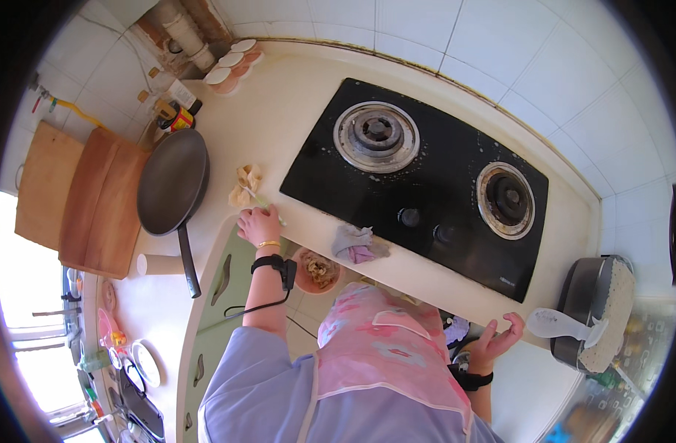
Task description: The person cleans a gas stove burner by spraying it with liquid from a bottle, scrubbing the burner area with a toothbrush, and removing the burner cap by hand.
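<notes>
I see a black cooktop [445,193] with silvery burner rings [404,149] on a cream table [302,235], and white tiles [493,44] lined in darker grout. From here I pick out tan scraps [248,176], a pale green handle [262,200], a grey cloth [347,240] with mauve on it, and a salmon-pink bowl [301,284]. I read the apron [390,343] as pink florals over lavender sleeves [251,376], the pan [173,181] as dark grey, the boards [105,203] brown, the cabinet doors [238,269] sage green.

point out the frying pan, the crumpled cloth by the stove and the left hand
frying pan [172,181]: head view, dark inside of the pan
crumpled cloth [351,238]: head view, its grey part
left hand [260,226]: head view, back of the hand
</notes>
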